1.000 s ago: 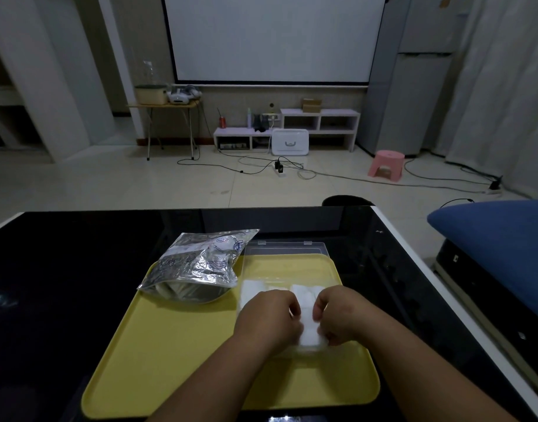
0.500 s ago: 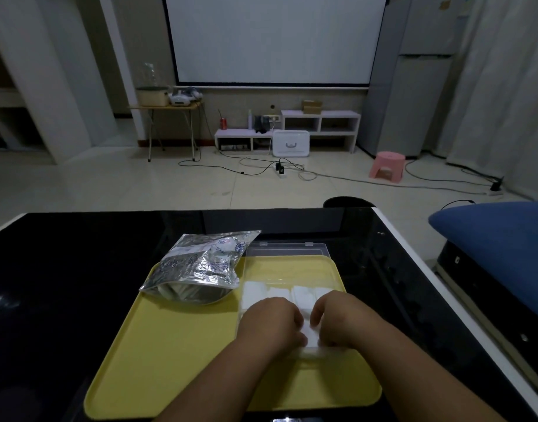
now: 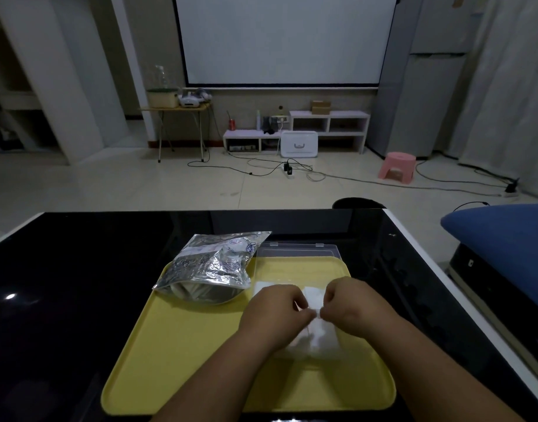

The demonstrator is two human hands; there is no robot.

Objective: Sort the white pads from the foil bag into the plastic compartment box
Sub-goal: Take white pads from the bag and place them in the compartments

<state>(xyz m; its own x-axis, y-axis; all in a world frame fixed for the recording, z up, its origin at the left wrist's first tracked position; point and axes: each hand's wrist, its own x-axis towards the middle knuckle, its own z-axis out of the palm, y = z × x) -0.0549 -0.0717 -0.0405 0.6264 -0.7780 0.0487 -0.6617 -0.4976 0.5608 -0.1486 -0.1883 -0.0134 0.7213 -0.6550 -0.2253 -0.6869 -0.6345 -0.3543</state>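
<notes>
on glossy yellow tray (image 3: pixel 176 345), crinkled foil bag (image 3: pixel 213 263), soft white pads (image 3: pixel 322 336)

blue print on foil bag (image 3: pixel 214 263), unreadable

Dim room, projection screen (image 3: pixel 284 38), pale tiled floor (image 3: pixel 109 184), pink stool (image 3: pixel 397 166), white curtains (image 3: pixel 511 86)

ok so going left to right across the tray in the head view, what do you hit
foil bag → left hand → right hand. The pads and box overlap the hands, so they are left out.
</notes>
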